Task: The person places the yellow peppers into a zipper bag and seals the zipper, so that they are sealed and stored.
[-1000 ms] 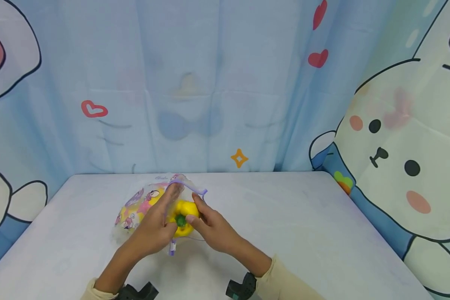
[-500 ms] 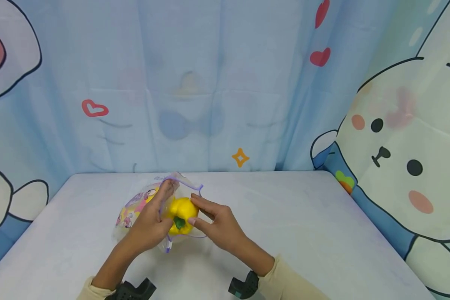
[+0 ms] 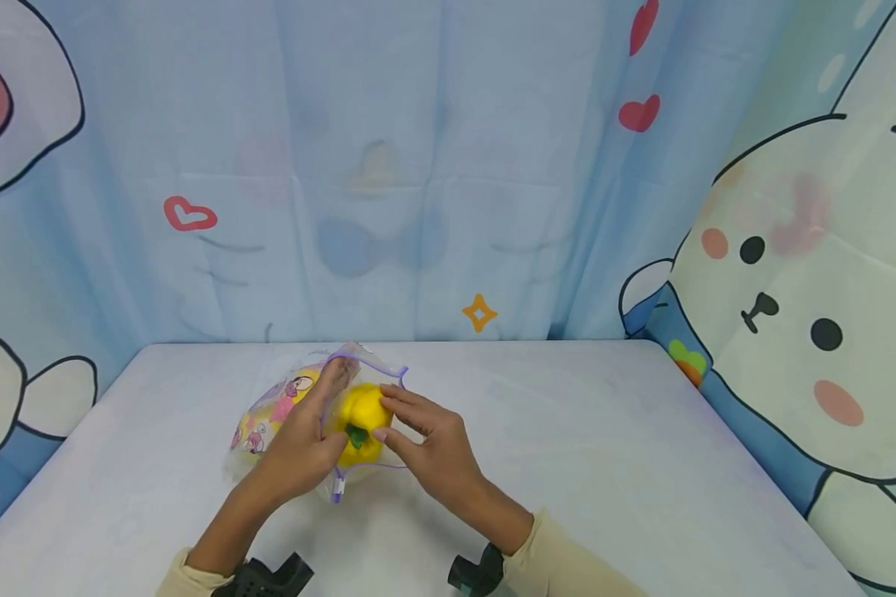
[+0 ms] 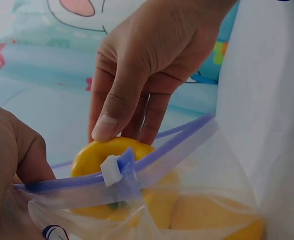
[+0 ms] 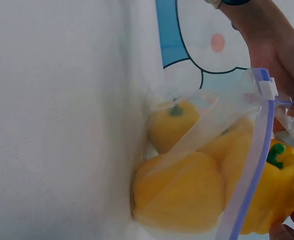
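Head view is giving me two hands over one printed plastic bag (image 3: pixel 272 406), sitting left of centre on the white table (image 3: pixel 605 439). The left hand (image 3: pixel 302 448) is gripping the bag's rim; the right hand (image 3: pixel 435 452) is pinching one yellow pepper (image 3: pixel 363 406), which is sitting partly inside the bag's mouth. Its green stem (image 3: pixel 357 436) is pointing toward the near side; I'm not able to tell its long axis. Left wrist view is showing me one white slider (image 4: pixel 112 171) up close. Only right wrist view is revealing at least three more yellow peppers (image 5: pixel 179 192) inside.
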A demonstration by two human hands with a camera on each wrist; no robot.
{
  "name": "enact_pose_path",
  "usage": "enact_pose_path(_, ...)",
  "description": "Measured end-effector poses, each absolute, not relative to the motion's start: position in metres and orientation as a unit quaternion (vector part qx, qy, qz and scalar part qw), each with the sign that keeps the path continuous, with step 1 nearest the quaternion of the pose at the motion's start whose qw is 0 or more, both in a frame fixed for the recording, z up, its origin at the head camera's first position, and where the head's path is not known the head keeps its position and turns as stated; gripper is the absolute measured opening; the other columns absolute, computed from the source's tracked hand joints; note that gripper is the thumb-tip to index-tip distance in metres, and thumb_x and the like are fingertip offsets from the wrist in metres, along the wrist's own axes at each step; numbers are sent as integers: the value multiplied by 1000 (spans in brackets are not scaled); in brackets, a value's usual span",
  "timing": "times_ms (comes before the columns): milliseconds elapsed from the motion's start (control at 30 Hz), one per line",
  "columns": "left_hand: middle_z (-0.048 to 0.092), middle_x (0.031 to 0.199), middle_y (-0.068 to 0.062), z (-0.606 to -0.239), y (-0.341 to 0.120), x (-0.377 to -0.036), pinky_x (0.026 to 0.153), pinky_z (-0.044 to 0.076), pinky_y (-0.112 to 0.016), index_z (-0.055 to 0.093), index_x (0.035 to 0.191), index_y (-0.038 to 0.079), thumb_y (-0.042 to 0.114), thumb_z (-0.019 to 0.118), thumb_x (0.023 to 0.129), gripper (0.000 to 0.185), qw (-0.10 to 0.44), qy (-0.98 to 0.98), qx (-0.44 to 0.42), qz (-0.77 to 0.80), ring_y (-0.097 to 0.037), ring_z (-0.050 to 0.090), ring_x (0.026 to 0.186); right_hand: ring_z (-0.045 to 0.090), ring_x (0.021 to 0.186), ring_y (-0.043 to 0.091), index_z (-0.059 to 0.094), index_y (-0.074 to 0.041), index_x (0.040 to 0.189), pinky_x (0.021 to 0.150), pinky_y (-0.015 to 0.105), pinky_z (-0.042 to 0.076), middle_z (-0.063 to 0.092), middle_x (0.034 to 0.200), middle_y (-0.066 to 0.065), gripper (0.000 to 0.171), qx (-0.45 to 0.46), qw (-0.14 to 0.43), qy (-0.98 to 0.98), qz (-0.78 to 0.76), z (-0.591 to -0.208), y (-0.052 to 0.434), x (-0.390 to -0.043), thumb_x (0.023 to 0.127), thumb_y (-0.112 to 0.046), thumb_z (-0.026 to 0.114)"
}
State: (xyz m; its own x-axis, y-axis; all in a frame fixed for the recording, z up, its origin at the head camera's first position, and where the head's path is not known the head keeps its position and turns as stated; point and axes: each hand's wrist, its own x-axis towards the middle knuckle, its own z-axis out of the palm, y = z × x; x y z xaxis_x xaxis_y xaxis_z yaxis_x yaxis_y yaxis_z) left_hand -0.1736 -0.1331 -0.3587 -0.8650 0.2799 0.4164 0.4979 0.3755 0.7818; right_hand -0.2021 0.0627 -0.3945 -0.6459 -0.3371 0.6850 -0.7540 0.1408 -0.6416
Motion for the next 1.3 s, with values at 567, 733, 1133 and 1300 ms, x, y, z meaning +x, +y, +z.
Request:
enact_pose_path(567,24,157,-14,-359,-131,-171,103,41,-35,10,155,0,-13,50,81,85,109,-825,-226,-507,-31,24,143,59,118,24,67,5,118,90,29,50,63,126,12,33,388,266,-719,512,-404,61,-205,86,-2,69)
enact_pose_path(733,23,158,-12,-357,-130,-171,110,21,-36,11,155,1,-14,51,81,85,115,-823,-238,-503,-28,25,143,58,119,26,65,7,119,91,30,50,61,128,14,33,396,271,-705,522,-405,55,-208,86,1,68)
enact_pose_path(1133,25,157,-13,-359,-134,-173,87,53,-31,14,155,2,-14,50,81,84,104,-821,-232,-511,-33,29,141,62,113,23,69,3,115,91,29,50,65,121,11,31,373,299,-712,514,-405,55,-209,85,-3,71)
enact_pose_path(1300,27,156,-14,-360,-135,-173,103,38,-38,14,154,1,-14,51,80,84,112,-830,-231,-495,-32,31,140,62,107,22,69,2,114,89,29,52,65,115,9,32,377,314,-711,504,-407,58,-211,82,-1,73)
